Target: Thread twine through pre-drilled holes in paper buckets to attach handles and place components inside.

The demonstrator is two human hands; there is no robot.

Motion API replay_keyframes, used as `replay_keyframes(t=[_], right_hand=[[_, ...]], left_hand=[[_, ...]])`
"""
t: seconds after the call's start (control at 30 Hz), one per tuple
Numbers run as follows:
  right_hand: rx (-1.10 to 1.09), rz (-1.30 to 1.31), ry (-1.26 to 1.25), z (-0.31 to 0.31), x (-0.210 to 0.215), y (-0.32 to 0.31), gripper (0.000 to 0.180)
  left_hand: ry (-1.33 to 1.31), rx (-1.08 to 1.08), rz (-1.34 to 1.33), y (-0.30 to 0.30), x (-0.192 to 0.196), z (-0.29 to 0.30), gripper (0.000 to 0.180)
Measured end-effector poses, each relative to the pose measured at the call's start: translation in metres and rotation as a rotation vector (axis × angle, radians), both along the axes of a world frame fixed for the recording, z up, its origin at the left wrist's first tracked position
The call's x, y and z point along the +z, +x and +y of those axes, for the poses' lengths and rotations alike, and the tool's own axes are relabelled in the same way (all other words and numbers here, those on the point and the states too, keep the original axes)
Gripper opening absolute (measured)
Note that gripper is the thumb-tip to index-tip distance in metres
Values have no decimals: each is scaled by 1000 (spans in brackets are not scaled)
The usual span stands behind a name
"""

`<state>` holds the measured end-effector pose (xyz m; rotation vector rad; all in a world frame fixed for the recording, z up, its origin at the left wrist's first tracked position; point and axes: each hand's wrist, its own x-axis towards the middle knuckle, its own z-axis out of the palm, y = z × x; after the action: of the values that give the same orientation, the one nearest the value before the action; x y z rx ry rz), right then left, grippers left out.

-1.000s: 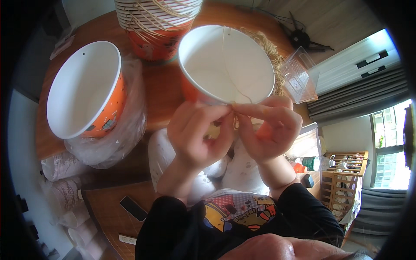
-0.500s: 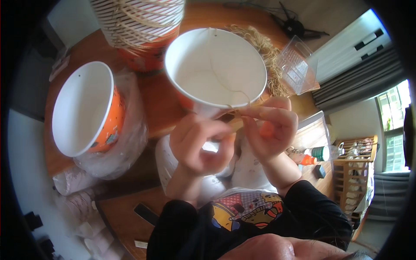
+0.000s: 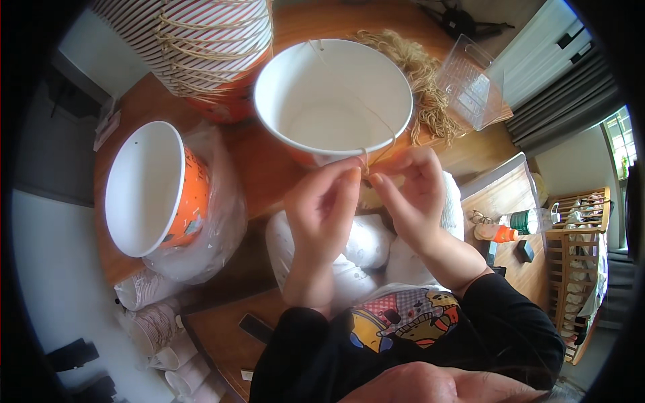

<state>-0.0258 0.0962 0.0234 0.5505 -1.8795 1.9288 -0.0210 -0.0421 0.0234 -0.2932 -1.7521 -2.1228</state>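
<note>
A large paper bucket, white inside and orange outside, stands on the wooden table in front of me. A thin tan string runs across its inside to the near rim. My left hand and my right hand meet at that near rim, fingertips pinched on the string. Both wrists come up from the lower edge, in black sleeves.
A second white and orange bucket lies in a clear plastic bag at the left. A striped stack of buckets bound with string stands behind. A bundle of tan string and a clear plastic box lie at the right.
The bucket now sits closer and larger in view. My fingers have shifted along the near rim and are pinched tighter on the string.
</note>
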Motion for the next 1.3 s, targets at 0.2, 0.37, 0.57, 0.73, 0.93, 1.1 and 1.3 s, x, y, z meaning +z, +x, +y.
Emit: replay_keyframes(t=[0.2, 0.37, 0.57, 0.73, 0.93, 1.1, 1.3], right_hand=[[85, -138, -162, 0, -4, -3, 28], [214, -287, -342, 5, -6, -10, 25], [206, -314, -356, 11, -8, -14, 25], [202, -312, -337, 9, -5, -13, 25], [219, -228, -226, 10, -3, -7, 24], [106, -73, -102, 16, 8, -6, 24], [59, -1, 158, 23, 40, -13, 18]], left_hand=[[162, -160, -89, -4, 2, 2, 14], [114, -123, -11, -10, -8, 11, 15], [-32, -67, -19, -17, -10, 11, 15], [-13, -113, -46, -17, -9, 5, 15], [278, -286, -177, -15, -15, 2, 20], [329, -278, -136, -16, -10, 8, 17], [416, -346, -246, -16, -16, 3, 14]])
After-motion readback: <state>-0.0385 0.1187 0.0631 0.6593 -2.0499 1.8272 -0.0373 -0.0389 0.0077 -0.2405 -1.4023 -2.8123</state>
